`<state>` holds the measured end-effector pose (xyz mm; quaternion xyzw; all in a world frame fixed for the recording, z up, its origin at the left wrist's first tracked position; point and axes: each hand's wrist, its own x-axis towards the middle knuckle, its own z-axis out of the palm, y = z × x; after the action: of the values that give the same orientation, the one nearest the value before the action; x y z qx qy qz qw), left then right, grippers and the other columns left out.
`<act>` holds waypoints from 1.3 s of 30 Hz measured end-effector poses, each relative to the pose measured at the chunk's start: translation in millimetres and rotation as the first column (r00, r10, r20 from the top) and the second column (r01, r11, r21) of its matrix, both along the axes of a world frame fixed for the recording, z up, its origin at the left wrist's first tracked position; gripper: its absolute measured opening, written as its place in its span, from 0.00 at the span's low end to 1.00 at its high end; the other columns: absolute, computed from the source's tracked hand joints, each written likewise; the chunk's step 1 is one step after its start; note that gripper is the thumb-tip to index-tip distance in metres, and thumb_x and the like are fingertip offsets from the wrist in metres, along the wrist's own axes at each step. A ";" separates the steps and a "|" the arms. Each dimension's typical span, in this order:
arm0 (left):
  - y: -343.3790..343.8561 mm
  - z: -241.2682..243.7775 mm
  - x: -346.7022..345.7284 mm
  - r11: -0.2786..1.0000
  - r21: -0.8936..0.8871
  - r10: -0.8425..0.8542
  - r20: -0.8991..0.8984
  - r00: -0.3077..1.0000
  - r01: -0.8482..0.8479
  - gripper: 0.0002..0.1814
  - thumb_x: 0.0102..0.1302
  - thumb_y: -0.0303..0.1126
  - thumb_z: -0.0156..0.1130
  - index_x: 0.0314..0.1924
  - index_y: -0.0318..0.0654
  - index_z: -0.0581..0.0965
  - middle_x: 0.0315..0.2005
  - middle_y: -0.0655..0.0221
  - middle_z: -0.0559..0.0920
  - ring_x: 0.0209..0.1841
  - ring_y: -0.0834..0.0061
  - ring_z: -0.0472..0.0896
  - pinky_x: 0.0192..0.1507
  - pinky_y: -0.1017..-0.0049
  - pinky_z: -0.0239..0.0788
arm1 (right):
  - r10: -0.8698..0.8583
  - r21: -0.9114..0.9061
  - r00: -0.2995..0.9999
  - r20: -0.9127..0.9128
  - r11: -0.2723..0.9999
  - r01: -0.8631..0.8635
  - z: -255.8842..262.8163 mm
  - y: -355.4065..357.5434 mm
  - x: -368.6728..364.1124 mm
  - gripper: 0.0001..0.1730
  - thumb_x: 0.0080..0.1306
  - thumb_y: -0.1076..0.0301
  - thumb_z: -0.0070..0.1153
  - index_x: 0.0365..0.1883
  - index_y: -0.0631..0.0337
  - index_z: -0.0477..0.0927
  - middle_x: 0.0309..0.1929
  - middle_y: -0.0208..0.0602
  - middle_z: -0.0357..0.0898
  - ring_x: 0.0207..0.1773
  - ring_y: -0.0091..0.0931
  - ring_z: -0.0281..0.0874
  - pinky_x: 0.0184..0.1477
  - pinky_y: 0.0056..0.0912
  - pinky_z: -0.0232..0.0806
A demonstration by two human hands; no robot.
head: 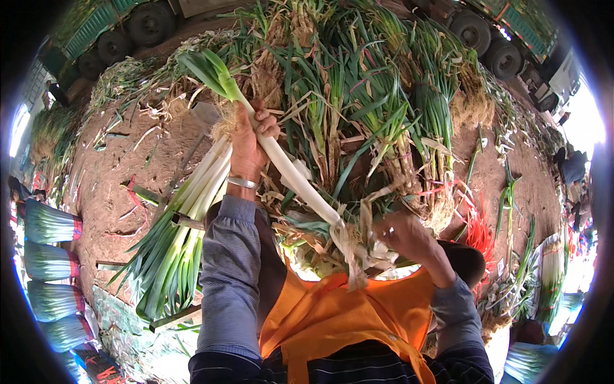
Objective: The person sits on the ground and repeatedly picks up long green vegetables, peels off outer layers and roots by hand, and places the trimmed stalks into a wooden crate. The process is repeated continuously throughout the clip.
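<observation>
My left hand grips a large green onion by its pale stalk. Its green top points up and left, and loose peeled skin hangs from its root end above the orange apron. My right hand is right of that end, near dry strips of leaf; its fingers are blurred, so I cannot tell whether it holds one. Beside my left forearm, a pile of cleaned green onions lies across a metal frame, roots up. Unpeeled bundles with brown roots lie ahead.
Red plastic ties lie right of my knee. Wrapped onion bundles are lined up at the far left, and another bundle is at the right. Leaf scraps litter the soil. Trucks stand behind the piles; people are at the far right edge.
</observation>
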<state>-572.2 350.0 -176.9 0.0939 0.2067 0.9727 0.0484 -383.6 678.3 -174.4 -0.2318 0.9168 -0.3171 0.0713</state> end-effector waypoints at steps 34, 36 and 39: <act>-33.2 -4.8 10.2 0.980 -0.158 0.137 0.067 0.988 -0.125 0.18 0.67 0.48 0.56 0.35 0.40 0.70 0.19 0.81 0.66 0.19 0.87 0.64 0.18 0.85 0.60 | 0.434 -0.785 0.663 0.610 0.216 0.581 -27.3 -142.5 30.8 0.38 0.67 0.66 0.57 0.69 0.56 0.51 0.28 0.25 0.62 0.22 0.14 0.56 0.23 0.19 0.55; -31.9 -12.6 13.1 0.968 -0.245 0.096 0.136 0.986 -0.061 0.17 0.66 0.46 0.59 0.36 0.39 0.70 0.19 0.80 0.67 0.18 0.86 0.64 0.17 0.84 0.61 | 0.328 -0.704 0.623 0.710 0.367 0.608 -11.0 -126.3 66.5 0.34 0.69 0.68 0.52 0.69 0.56 0.51 0.30 0.26 0.63 0.24 0.16 0.59 0.23 0.21 0.55; 7.1 -23.5 14.6 0.956 -0.282 -0.020 0.222 0.975 0.084 0.18 0.64 0.46 0.62 0.33 0.39 0.71 0.18 0.79 0.68 0.17 0.85 0.65 0.17 0.83 0.59 | 0.323 -0.692 0.618 0.717 0.216 0.689 -16.3 -100.3 103.3 0.34 0.69 0.70 0.50 0.70 0.57 0.49 0.34 0.28 0.66 0.26 0.16 0.61 0.26 0.20 0.58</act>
<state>-557.6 357.1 -200.4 -0.0151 0.3378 0.9347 0.1097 -280.3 578.0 -190.7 0.0617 0.4145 -0.8752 0.2416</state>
